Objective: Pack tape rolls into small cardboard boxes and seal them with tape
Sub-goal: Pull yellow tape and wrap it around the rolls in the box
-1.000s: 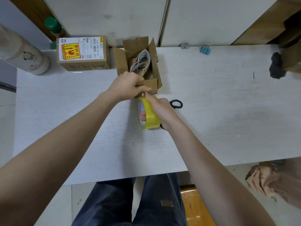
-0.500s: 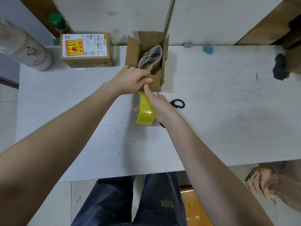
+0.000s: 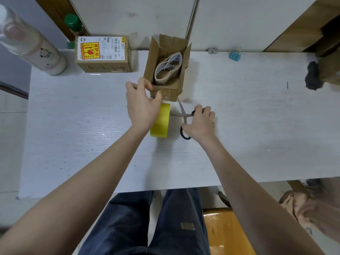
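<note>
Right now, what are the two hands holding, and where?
The right hand grips the scissors by their black handles. The left hand pinches the open cardboard box at its near flap.

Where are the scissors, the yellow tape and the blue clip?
scissors (image 3: 184,115): head view, on the metal blades near the pivot.
yellow tape (image 3: 161,122): head view, on the roll's outer band.
blue clip (image 3: 235,56): head view, on its blue body.

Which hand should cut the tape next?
Probably the right hand: it already grips the scissors, blades open beside the yellow tape roll, while the left hand holds the open box.
</note>
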Motion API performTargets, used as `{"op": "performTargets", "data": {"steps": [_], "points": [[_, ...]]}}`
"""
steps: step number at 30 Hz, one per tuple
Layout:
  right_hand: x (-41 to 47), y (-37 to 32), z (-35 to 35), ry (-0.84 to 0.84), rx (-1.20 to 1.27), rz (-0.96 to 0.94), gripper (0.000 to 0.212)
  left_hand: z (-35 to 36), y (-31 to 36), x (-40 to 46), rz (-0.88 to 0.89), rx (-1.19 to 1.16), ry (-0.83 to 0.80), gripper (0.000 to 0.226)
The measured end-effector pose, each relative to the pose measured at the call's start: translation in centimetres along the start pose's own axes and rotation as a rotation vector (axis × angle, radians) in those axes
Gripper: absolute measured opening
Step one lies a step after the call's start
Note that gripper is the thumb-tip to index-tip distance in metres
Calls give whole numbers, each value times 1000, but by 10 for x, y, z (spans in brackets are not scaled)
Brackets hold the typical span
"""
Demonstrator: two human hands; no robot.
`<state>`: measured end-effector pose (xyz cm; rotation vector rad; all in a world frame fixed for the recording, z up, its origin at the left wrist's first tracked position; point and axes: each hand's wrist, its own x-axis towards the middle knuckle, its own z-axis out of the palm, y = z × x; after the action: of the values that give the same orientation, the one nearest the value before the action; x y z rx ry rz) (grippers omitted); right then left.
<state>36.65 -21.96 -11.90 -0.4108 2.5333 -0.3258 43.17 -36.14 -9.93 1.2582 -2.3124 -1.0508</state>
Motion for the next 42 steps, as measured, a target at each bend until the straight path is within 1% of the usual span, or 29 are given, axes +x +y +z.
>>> {"op": "performTargets", "data": {"steps": [3,6,10,12,14,15,16,18,19,22,24,25,28,29,31,35,42], "points": [[-4,12,8,35,-131,-63,55,-2,1,-8,-71,-104,-64,18],[-5,16,11,124,-128,-46,54,-2,-2,-13,-104,-139,-180,19],[-6,27,5,158,-361,-33,39,-4,-3,-8,-123,-206,-339,27],[-6,33,0,125,-369,-33,29,-6,-1,-5,-123,-207,-383,28],[-7,38,-7,78,-288,-22,18,-8,1,-2,-125,-207,-396,28],[-7,41,-12,42,-204,1,20,-8,2,0,-128,-211,-399,29],[-7,44,-17,2,-79,29,21,-10,2,3,-132,-217,-403,30],[-6,48,-27,-70,196,60,10,-14,2,10,-148,-223,-422,33],[-6,49,-33,-111,287,56,5,-17,2,15,-154,-216,-431,33],[-3,47,-51,-343,423,-24,12,-29,0,28,-144,-176,-442,28],[-1,42,-61,-494,429,-94,12,-35,-3,35,-111,-139,-452,26],[-1,37,-64,-553,416,-110,16,-38,-5,37,-91,-120,-467,27],[-1,20,-68,-716,314,-118,45,-46,-9,41,-55,-105,-574,34],[-1,14,-67,-761,290,-119,51,-49,-9,42,-43,-106,-610,36],[0,3,-64,-796,257,-130,55,-53,-10,42,-10,-111,-655,38],[6,-7,-61,-770,211,-129,58,-57,-12,42,32,-128,-655,36],[19,-16,-60,-792,162,-138,56,-54,-18,45,7,-171,-668,36]]}}
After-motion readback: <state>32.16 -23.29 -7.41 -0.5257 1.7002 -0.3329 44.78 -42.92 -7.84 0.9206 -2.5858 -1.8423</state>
